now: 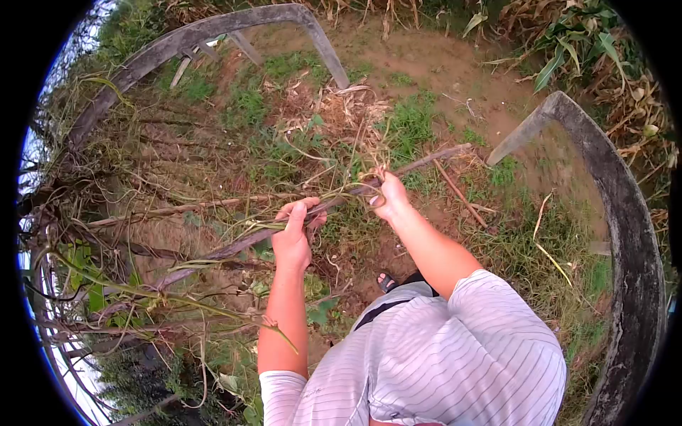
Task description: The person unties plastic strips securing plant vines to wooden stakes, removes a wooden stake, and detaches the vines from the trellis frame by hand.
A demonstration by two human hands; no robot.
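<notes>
A long wooden pole [241, 243] wound with vines slants across in front of me, from the lower left up to the right. My left hand [293, 231] is closed around the pole and the green stems along it, thumb on top. Farther along to the right, my right hand [388, 197] is closed on thin twisted vine stems [359, 186] beside the pole. The pole's bare far end [451, 151] sticks out beyond my right hand. Some fingertips are hidden behind the stems.
Tangled dry vines [106, 170] and more poles fill the left side. A concrete frame [213, 25] arches at the upper left, another concrete post [618, 192] on the right. A loose stick [460, 193] lies on the ground. Corn plants [568, 50] grow at the upper right.
</notes>
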